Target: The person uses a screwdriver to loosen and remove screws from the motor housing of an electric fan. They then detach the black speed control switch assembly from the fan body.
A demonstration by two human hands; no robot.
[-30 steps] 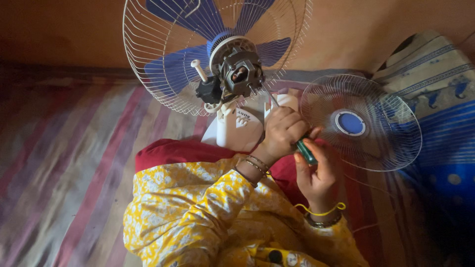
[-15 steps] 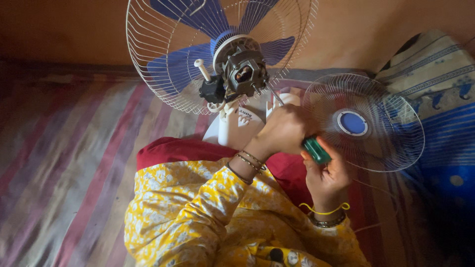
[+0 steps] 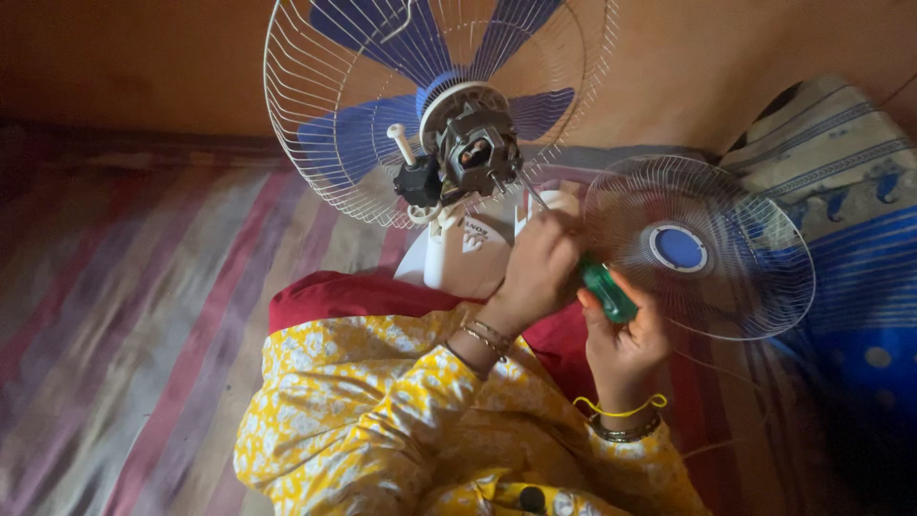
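Nearest the camera, yellow flowered sleeves [image 3: 363, 420] fill the lower middle of the view, over a red cloth [image 3: 334, 291] across the lap. The right hand [image 3: 626, 339], at about 4 o'clock from centre, is closed around the green handle of a screwdriver [image 3: 607, 291], wrist ringed by a yellow thread and a dark bangle. Just at its 10 o'clock, touching it, the left hand [image 3: 540, 263] is curled over the screwdriver's shaft, its fingers shut about the metal where it runs up toward the fan. Beyond the hands sits the bare fan motor [image 3: 478, 148], above a white housing [image 3: 468, 253]. Behind it stand blue blades [image 3: 382, 134] inside a white wire guard [image 3: 315, 162]. At 3 o'clock lies a loose front guard [image 3: 697, 248] on striped bedding [image 3: 143, 287].
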